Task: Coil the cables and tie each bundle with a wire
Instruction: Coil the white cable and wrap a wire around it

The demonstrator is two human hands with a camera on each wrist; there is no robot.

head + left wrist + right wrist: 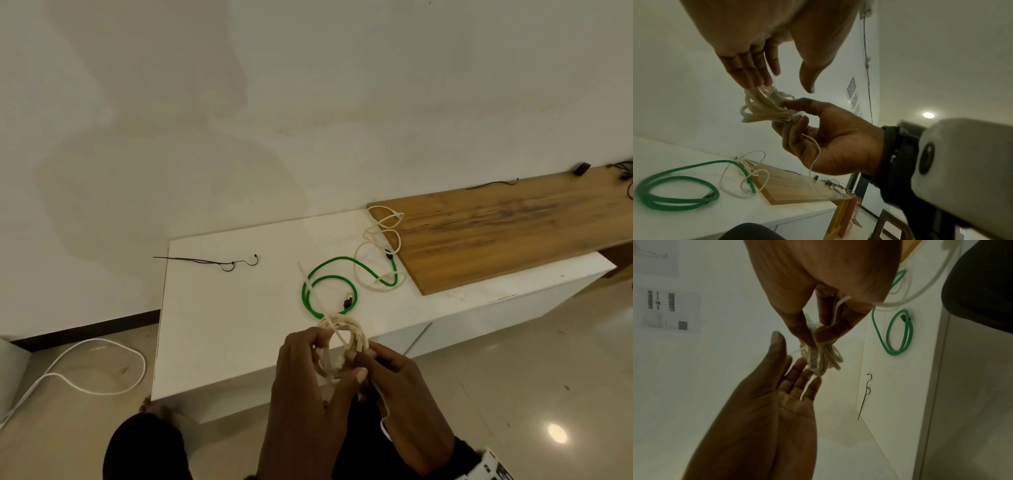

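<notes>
pinching cream coil, right hand, left hand flat-fingered in wrist views, seemingly touching

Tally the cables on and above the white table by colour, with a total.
Cream, coiled in the hands: 1
Cream, loose on the white table: 1
Green: 1
Total: 3

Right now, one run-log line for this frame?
step: tying cream coil | left hand: open, fingers touch coil | right hand: pinches coil and white tie | green cable: loose on table
</notes>
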